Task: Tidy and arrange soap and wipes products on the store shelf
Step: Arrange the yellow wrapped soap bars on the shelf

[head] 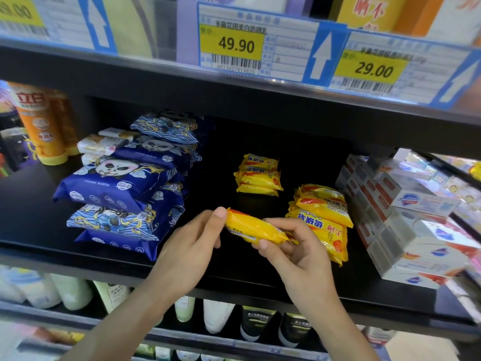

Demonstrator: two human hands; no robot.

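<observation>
Only the head view here, looking down into the black shelf [260,280]. Both hands hold one yellow soap bar [253,229] in front of the shelf's middle, above the bare patch of board. The left hand [187,254] pinches the left end, thumb on top and the other fingers curled underneath. The right hand [294,246] has its fingers curled round the crimped right end, thumb tucked below the wrapper.

My take on the step: this bar is headed for one of the two yellow piles. The front soap stack [321,217] sits just beside the right hand and looks sloppy, with packs fanned out and tipping forward. The small back soap stack [259,174] is further in and neater. I'd turn the bar so the printed face is up like the others, then lay it flat and square on top instead of dropping it, because those slick wrappers probably slide. Straightening the front pile first would help.

Around it: blue panda wipes packs [122,183] heaped on the left, also leaning and overlapping, with pale small packs [102,144] behind them and an orange bottle [41,123] at far left. White boxed soaps [406,212] are stacked on the right, close to the front yellow pile, so there's little elbow room on that side. The upper shelf edge with price tags [235,45] hangs low over the reach.
</observation>
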